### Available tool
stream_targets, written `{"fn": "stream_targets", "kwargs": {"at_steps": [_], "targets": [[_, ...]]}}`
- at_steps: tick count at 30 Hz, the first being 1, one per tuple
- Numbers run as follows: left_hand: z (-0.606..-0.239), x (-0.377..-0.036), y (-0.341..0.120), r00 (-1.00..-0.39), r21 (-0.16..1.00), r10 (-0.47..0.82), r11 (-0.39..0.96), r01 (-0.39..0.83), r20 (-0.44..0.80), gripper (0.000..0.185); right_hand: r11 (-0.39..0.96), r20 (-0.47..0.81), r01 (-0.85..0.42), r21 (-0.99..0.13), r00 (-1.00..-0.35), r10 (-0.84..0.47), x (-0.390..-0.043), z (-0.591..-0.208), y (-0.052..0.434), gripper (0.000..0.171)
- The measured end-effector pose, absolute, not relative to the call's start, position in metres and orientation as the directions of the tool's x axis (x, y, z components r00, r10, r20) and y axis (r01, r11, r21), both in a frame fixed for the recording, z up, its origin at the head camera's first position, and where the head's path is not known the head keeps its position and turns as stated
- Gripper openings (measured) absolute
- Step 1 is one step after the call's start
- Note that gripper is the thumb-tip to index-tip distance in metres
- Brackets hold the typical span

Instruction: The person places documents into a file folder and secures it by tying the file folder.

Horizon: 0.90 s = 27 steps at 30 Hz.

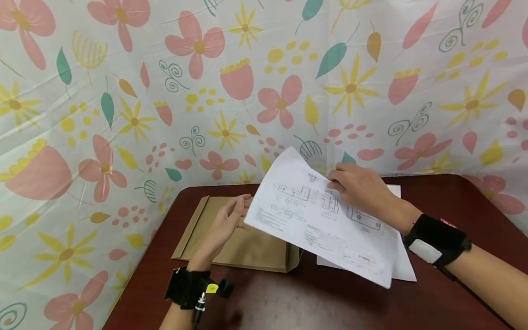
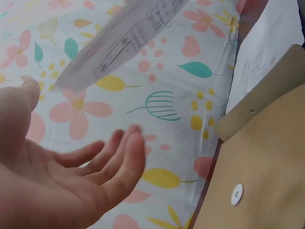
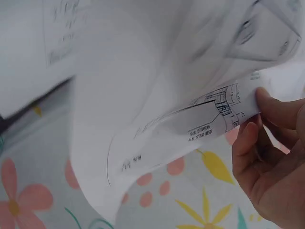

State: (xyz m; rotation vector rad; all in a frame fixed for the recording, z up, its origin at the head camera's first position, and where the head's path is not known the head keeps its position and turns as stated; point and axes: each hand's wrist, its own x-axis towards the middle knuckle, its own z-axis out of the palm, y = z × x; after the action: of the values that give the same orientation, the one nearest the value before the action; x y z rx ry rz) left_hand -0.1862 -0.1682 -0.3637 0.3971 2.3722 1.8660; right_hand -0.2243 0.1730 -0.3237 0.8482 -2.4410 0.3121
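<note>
A white printed sheet [image 1: 301,215] with line drawings and text hangs tilted above the table. My right hand [image 1: 363,188] pinches its upper edge between thumb and fingers; the right wrist view shows the thumb on the curved paper [image 3: 190,129]. By the sheet's left edge is my left hand [image 1: 224,224], fingers loosely spread. In the left wrist view that hand [image 2: 81,181] holds nothing, and the blurred sheet [image 2: 119,47] appears beyond it. Below lies a brown kraft paper envelope [image 1: 239,254] with a flap and a white button [image 2: 237,194].
More white paper [image 1: 406,263] lies on the dark red-brown table [image 1: 280,302], right of the envelope and partly beneath the raised sheet. A flower-patterned cloth [image 1: 198,114] hangs behind the table and along its left side. Both wrists wear black straps.
</note>
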Motion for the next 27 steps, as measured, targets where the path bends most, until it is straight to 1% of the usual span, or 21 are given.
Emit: {"fn": "stream_targets", "kwargs": {"at_steps": [3,7,10,13,16,21,24,27], "targets": [[-0.365,-0.179,-0.173,-0.938,0.967,0.344,0.223,0.126,0.043,0.052,0.76,0.57,-0.645,0.073,-0.598,-0.563,-0.224,-0.32,0.173,0.009],[-0.372,-0.167,-0.175,-0.908,0.957,0.417,0.274,0.094,-0.03,0.055,0.731,0.556,-0.657,0.185,-0.543,-0.629,-0.225,-0.318,0.171,0.007],[-0.381,-0.158,-0.173,-0.891,0.955,0.449,0.288,0.07,-0.07,0.052,0.701,0.549,-0.677,0.224,-0.507,-0.665,-0.225,-0.317,0.17,0.013],[-0.391,-0.151,-0.167,-0.88,0.965,0.465,0.26,0.031,-0.097,0.049,0.675,0.547,-0.688,0.265,-0.47,-0.693,-0.224,-0.316,0.169,0.019],[-0.4,-0.145,-0.159,-0.87,0.975,0.479,0.22,-0.011,-0.118,0.047,0.657,0.552,-0.692,0.297,-0.438,-0.71,-0.223,-0.315,0.168,0.019],[-0.41,-0.14,-0.145,-0.859,0.992,0.504,0.122,-0.031,-0.089,0.041,0.643,0.559,-0.7,0.311,-0.413,-0.719,-0.22,-0.314,0.168,0.018],[-0.413,-0.138,-0.139,-0.872,0.996,0.487,0.083,-0.021,-0.059,0.037,0.644,0.557,-0.697,0.315,-0.414,-0.72,-0.219,-0.315,0.168,0.018],[-0.414,-0.138,-0.137,-0.89,0.997,0.455,0.082,-0.002,-0.039,0.035,0.648,0.551,-0.693,0.317,-0.422,-0.72,-0.217,-0.317,0.168,0.018]]}}
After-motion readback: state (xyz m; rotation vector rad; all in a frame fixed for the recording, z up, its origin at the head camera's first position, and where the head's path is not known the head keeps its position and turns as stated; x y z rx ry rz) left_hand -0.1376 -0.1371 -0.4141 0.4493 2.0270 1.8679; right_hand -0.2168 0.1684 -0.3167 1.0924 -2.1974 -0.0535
